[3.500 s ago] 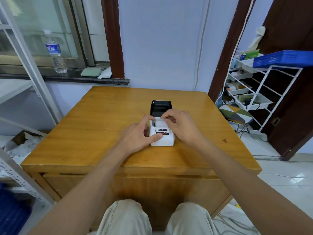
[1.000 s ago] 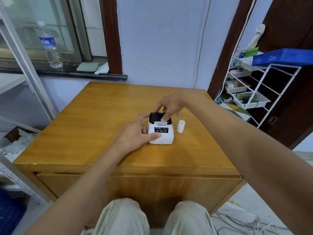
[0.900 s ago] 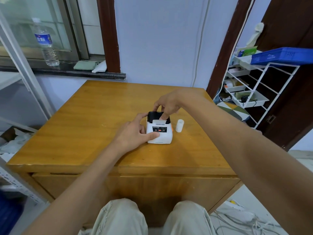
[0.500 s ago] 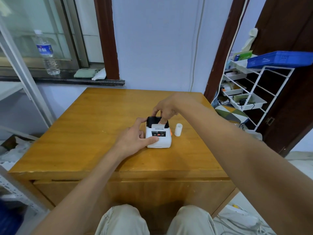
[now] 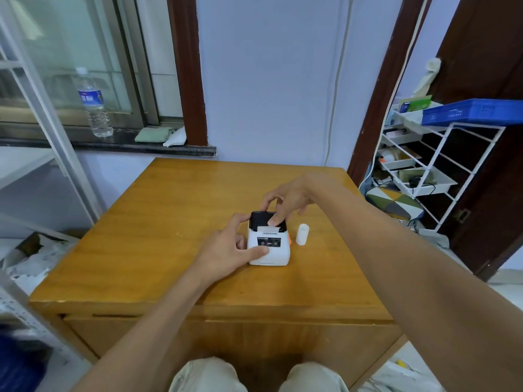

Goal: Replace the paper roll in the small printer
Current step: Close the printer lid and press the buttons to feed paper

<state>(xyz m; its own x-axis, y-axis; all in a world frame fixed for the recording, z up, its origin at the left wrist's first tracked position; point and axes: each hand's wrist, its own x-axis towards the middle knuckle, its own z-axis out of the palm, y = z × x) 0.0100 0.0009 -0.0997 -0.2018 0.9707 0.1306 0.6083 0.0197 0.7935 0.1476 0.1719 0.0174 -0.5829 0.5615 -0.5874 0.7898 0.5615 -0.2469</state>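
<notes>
now we are bracing the small printer (image 5: 268, 246) mid-frame, left hand (image 5: 226, 248) clasping its side, right hand (image 5: 285, 200) pressing fingertips on the black lid (image 5: 261, 217). it is looking light and slippery, so we are gripping its sides; the loose paper roll (image 5: 302, 234) just right is likely crushable.

Bare forearms, no sleeves visible; light khaki trousers (image 5: 209, 377) on knees.

Soft, even daylight fills the room, apparently from the glazed window (image 5: 70, 66) at the left. The glossy honey-coloured wooden table (image 5: 169, 222) carries a pale sheen toward its far edge, and only faint shadows sit under the forearms. The wide lens bows the dark brown wooden door frame (image 5: 379, 114) and stretches the near right forearm hugely. The lower left corner smears into blur. The small white plastic printer (image 5: 268, 250) is sharp enough, though its label text stays unreadable.
</notes>
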